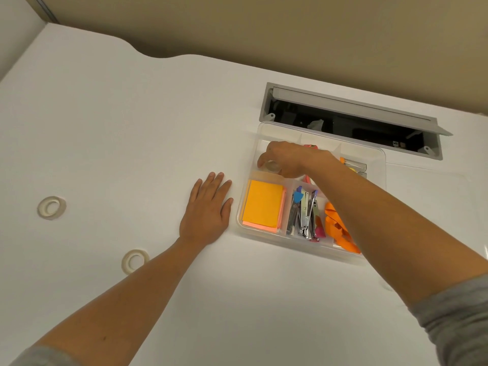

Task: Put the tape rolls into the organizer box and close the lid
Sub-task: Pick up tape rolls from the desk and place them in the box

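A clear plastic organizer box (pixel 369 151) stands open on the white desk, right of centre. My right hand (pixel 287 159) reaches into its far-left compartment, fingers closed around a small clear tape roll (pixel 272 166). My left hand (pixel 208 207) lies flat on the desk just left of the box, fingers spread, holding nothing. Two whitish tape rolls lie flat on the desk: one at the far left (pixel 51 207), one nearer me (pixel 135 261), beside my left forearm. The clear lid (pixel 433 196) lies flat to the right of the box.
The box holds orange sticky notes (pixel 262 203), several staplers (pixel 305 215), an orange strip (pixel 338 225) and other small items. Behind it, a grey cable hatch (pixel 351 120) is open in the desk. A beige wall runs along the desk's far edge.
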### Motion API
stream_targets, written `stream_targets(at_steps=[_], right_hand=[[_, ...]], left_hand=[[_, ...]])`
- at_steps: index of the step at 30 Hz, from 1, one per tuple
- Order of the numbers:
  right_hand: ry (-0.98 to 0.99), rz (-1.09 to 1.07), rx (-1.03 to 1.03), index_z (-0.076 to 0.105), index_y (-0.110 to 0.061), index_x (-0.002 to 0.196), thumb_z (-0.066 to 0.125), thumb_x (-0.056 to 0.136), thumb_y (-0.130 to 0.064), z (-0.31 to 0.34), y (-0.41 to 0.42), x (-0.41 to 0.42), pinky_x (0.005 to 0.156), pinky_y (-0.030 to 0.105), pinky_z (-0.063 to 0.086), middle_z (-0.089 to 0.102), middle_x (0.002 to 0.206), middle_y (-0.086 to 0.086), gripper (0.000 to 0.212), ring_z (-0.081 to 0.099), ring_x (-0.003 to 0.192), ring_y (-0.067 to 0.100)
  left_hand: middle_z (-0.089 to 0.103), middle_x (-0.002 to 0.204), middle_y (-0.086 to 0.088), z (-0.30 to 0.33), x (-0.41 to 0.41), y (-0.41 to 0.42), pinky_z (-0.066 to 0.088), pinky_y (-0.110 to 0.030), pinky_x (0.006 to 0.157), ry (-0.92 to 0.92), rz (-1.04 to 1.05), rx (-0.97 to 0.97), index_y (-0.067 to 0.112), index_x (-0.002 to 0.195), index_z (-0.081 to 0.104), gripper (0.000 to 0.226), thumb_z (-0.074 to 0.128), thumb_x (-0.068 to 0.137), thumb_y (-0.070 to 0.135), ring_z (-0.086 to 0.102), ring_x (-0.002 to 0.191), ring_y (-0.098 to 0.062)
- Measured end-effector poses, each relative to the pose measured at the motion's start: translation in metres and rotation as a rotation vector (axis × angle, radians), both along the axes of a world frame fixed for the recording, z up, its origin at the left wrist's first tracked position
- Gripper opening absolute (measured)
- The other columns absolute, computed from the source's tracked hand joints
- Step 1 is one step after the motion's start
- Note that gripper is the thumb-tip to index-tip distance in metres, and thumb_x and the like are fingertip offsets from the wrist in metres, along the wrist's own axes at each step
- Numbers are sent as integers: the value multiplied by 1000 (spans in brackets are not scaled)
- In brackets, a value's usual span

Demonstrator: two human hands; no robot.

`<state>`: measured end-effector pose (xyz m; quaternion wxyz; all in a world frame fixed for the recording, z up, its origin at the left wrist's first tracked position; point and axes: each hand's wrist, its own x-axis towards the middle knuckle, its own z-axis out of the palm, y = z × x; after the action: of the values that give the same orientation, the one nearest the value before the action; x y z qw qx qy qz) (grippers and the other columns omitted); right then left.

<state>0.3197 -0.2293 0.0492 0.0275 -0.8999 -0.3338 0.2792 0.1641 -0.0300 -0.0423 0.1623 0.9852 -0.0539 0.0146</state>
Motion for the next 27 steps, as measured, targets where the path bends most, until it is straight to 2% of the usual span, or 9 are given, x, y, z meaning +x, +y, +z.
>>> stream_targets(at_steps=[6,12,15,19,27], right_hand=[[6,8,-4,53,-26,129,57,87,-2,0,-1,0,74,26,30,42,104,-2,49,47,101,23],[-46,17,-4,54,-23,127,59,89,-11,-3,-2,3,76,28,32,52,120,8,40,50,104,26],[-67,42,-26,52,-22,128,58,89,-11,-4,-2,2,77,30,36,52,121,9,41,50,106,27],[-85,68,-26,53,-21,127,59,88,-10,-5,-1,2,86,34,42,56,123,8,41,51,109,28],[-67,77,4,58,-22,124,65,85,-11,-7,-2,3,89,33,42,58,123,6,41,52,110,27]], left_hand=[[36,153,-6,-2,0,0,16,-43,120,0,3,13,16,143,41,50,26,101,37,23,145,-22],[37,152,-7,-1,0,1,17,-44,119,-13,2,-4,16,142,43,49,29,100,36,25,145,-22],[39,152,-7,-1,0,0,18,-44,119,-22,7,-14,15,141,44,48,31,100,35,27,144,-23],[38,152,-7,-1,0,0,19,-45,118,-23,4,-11,15,141,44,48,32,100,35,27,144,-23],[38,152,-7,-1,0,0,18,-44,119,-18,6,-10,16,142,44,48,31,100,36,26,145,-22]])
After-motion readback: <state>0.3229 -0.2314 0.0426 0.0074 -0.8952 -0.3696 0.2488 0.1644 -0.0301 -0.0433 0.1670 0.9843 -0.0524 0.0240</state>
